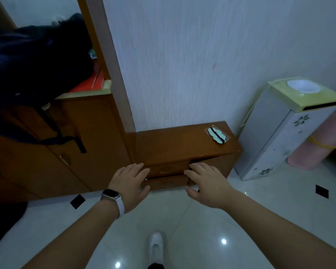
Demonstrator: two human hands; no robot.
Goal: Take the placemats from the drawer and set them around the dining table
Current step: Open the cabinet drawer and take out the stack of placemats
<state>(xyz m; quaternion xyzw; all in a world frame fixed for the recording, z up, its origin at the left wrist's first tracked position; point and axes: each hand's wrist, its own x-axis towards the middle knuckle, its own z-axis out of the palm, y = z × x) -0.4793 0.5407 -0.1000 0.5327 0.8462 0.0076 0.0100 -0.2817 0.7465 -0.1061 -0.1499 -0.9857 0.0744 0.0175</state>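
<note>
A low brown wooden cabinet (182, 144) stands against the white wall, with two shut drawers in its front: an upper drawer (166, 169) and a lower drawer (166, 183). My left hand (129, 184), a watch on its wrist, hovers with fingers spread at the drawers' left edge. My right hand (206, 183) is spread at their right edge. Neither hand holds anything. No placemats are visible; the drawers' insides are hidden.
A small teal packet (216, 135) lies on the cabinet top. A taller wooden cupboard (62, 144) with a dark bag (37, 61) on it stands to the left. A white and yellow dispenser stand (279, 131) and a rolled pink mat (318, 140) are on the right. My shoe (156, 247) rests on the glossy tile floor.
</note>
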